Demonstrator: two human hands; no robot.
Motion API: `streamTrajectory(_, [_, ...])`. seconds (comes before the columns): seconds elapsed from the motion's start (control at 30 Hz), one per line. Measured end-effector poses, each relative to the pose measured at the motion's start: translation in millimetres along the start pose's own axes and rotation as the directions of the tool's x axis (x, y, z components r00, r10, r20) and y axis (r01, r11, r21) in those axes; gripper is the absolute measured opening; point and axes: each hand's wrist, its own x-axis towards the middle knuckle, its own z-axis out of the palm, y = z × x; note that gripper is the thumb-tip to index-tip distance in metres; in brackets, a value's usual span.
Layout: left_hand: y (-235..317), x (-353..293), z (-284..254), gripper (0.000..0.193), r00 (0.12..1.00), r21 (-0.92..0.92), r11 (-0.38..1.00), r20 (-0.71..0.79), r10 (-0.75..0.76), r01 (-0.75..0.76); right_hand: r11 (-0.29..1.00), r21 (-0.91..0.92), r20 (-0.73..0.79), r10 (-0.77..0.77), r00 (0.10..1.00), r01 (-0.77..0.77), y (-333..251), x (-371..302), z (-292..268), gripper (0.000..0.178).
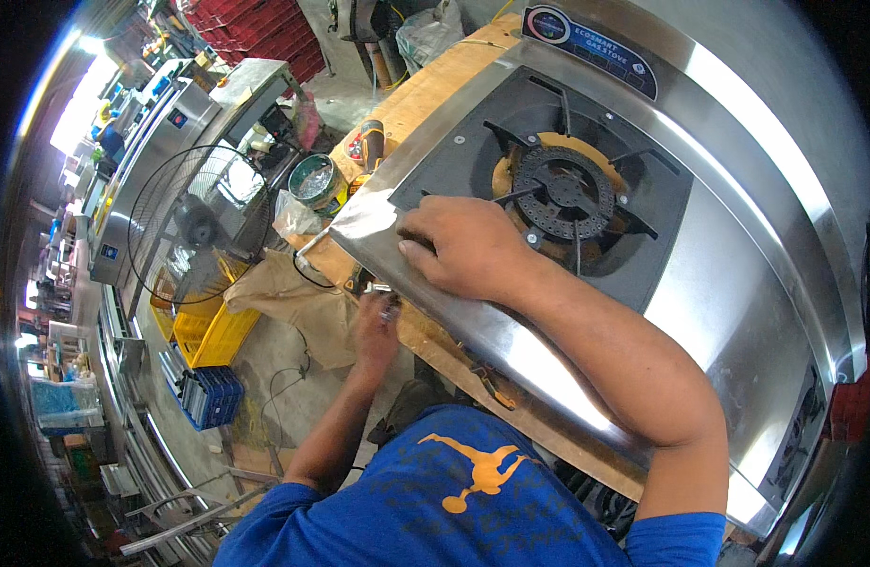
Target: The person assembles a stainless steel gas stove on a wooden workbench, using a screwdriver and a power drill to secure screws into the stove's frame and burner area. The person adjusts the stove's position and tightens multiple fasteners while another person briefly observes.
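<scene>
A stainless steel gas stove (714, 317) lies on a wooden bench in front of me. Its dark burner plate (454, 156) carries a round black burner (562, 192) with pot supports around it. My right hand (465, 248) rests on the near left corner of the plate and the steel rim, its fingers curled; whatever they hold, if anything, is hidden. Lower down, beside the stove's front edge, my left hand (376, 326) is closed around a small shiny metal part (383, 289). That part's exact kind is too small to tell.
Left of the stove, a cordless drill (372, 142) and an open tin of small parts (314, 180) sit on the wooden bench (444, 76). Beyond stand a floor fan (197, 222), a yellow crate (213, 326) and a blue crate (213, 397). A yellow-handled tool (492, 387) lies along the bench's near edge.
</scene>
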Motion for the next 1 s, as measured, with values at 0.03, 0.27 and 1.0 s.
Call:
streamTrajectory(0.03, [-7.6, 4.4, -3.3, 0.023, 0.992, -0.067, 0.997, -0.119, -0.031, 0.023, 1.000, 0.002, 0.008, 0.009, 1.000, -0.009, 0.2, -0.2, -0.1, 0.026])
streamTrajectory(0.27, [-54.4, 68.2, -7.6, 0.026, 0.725, -0.617, 0.472, 0.248, -0.643, 0.630, 1.000, -0.002, -0.006, -0.011, 1.000, 0.011, -1.5, 0.1, -1.0, 0.026])
streamTrajectory(1.0, [10.1, 24.6, -1.8, 0.023, 0.990, -0.093, 0.987, 0.060, -0.125, 0.130, 1.000, -0.010, -0.013, 0.004, 1.000, -0.005, 0.7, 2.5, 3.4, 0.028])
